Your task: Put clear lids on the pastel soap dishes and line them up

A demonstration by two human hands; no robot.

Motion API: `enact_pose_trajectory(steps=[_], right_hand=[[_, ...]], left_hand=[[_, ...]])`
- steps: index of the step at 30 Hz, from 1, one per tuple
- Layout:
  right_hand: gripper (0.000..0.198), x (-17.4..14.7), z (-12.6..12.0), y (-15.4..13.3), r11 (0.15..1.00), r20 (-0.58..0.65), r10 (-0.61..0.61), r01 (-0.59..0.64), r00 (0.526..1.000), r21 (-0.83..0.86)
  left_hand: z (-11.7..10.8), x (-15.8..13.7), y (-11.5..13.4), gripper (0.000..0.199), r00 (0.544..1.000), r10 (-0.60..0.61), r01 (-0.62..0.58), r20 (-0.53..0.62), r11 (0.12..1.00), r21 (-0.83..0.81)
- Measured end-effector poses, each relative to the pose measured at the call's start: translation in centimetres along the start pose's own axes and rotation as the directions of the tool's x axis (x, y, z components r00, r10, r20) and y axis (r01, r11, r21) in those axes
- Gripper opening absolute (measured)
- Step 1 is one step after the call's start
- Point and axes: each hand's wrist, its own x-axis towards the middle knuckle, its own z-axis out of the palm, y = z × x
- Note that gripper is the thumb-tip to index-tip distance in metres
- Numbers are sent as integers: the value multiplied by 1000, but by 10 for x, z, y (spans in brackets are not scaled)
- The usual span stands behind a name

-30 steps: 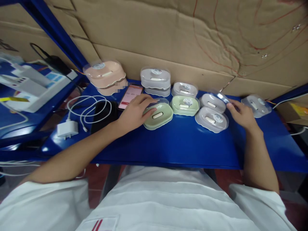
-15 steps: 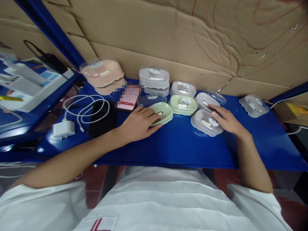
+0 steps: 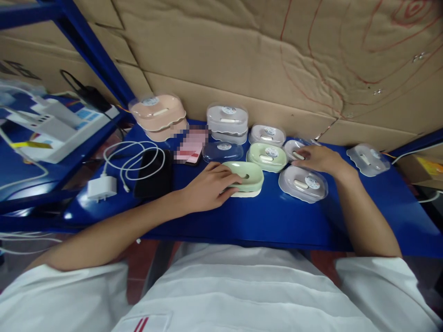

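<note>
My left hand [image 3: 214,186] grips the left end of a pale green soap dish [image 3: 255,174], which has no lid on and shows a dark oval hole in its floor. Just behind it lies a clear lid [image 3: 221,153] with a round sticker. My right hand [image 3: 321,159] is closed on the right side of a lidless grey soap dish [image 3: 289,146], its fingers covering part of it. Beside that are a lidded green soap dish [image 3: 265,159] and, nearer me, a lidded grey soap dish [image 3: 300,185].
Stacked peach soap dishes [image 3: 157,113] and stacked grey soap dishes [image 3: 226,122] stand along the cardboard wall [image 3: 214,55]. A phone [image 3: 190,146], a white charger [image 3: 102,186] with coiled cable and a black object [image 3: 152,177] lie left. Another grey soap dish [image 3: 368,160] sits far right.
The camera view has shifted. My left hand has brought the green soap dish nearer me, away from the clear lid. My right hand's fingers have closed in on the lidless grey dish.
</note>
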Motion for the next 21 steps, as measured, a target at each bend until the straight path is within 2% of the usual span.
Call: enact_pose_trajectory(steps=[2,5,8,10,11,13,15,17,21], right_hand=[[39,0,-4,-10,994,30,65,-62,997,-92],[43,-10,-17,-22,989,7,124,-123,992,-88],[49,-32,-32,-28,976,-188,169,-191,968,-106],[47,-50,-40,-32,985,-259,145,-165,955,-56],[46,-58,-42,-35,995,-215,101,-102,971,6],[47,-74,-43,-43,986,-25,-30,33,999,162],[63,-85,-40,-52,971,115,-109,81,987,224],[74,-89,-37,-59,976,129,-123,97,984,193],[60,-85,-36,-63,968,114,-170,144,979,204]], left_hand=[[0,0,0,23,1000,-7,6,-25,1000,-14],[-1,0,-2,25,994,-3,2,-113,1000,-8],[-1,1,-4,24,977,21,-10,-213,999,53],[-1,0,-5,22,964,50,-24,-260,995,100],[-1,0,-5,21,959,64,-33,-275,993,117],[-2,0,-4,19,951,99,-56,-293,987,152],[-2,0,-2,17,942,140,-79,-307,976,202],[-1,1,-1,16,934,172,-92,-312,963,253],[0,2,-6,16,937,161,-73,-309,958,278]])
